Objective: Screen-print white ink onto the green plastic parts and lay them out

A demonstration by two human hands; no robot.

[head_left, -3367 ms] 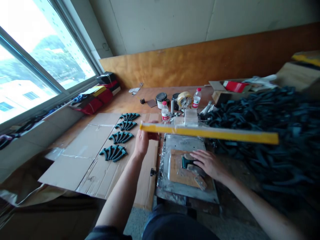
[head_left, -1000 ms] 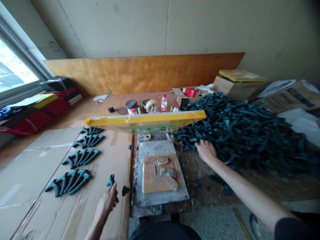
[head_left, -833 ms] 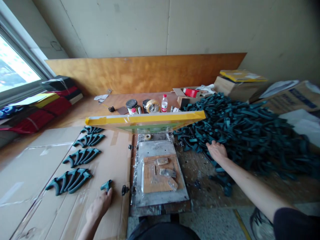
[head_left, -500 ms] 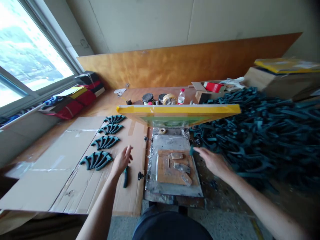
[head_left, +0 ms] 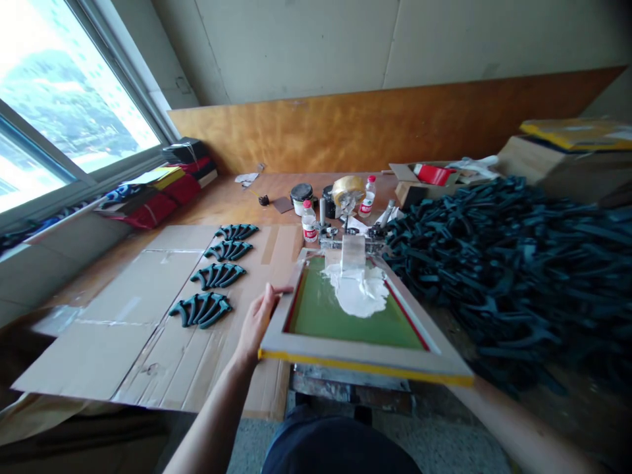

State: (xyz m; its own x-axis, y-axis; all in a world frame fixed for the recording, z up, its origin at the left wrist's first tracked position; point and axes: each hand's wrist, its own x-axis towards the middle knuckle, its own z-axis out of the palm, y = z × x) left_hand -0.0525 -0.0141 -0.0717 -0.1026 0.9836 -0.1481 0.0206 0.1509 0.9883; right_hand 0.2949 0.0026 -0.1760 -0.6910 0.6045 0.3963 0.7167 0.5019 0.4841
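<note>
A screen-printing frame [head_left: 340,349] with a green mesh lies lowered, tilted slightly, over the metal base. White ink [head_left: 358,303] is pooled on its mesh, and a squeegee blade [head_left: 353,253] stands at the far end of it. My left hand [head_left: 257,322] is at the frame's left edge, its fingers closed on that side. Of my right hand, only the forearm shows, running beneath the frame's near right corner; the hand itself is hidden. Left of my left hand, teal curved handles [head_left: 201,309] lie in fanned groups on cardboard [head_left: 148,355].
A big heap of teal handles [head_left: 494,263] covers the right side. Behind the frame stand bottles [head_left: 309,224], an ink jar [head_left: 301,197] and a tape roll [head_left: 348,187]. Boxes [head_left: 563,164] sit at the back right, red packages [head_left: 148,207] by the window.
The screen frame has swung down from its raised position, covering the base and wood blocks. My left hand has reached its left edge; my right hand has gone from sight under it.
</note>
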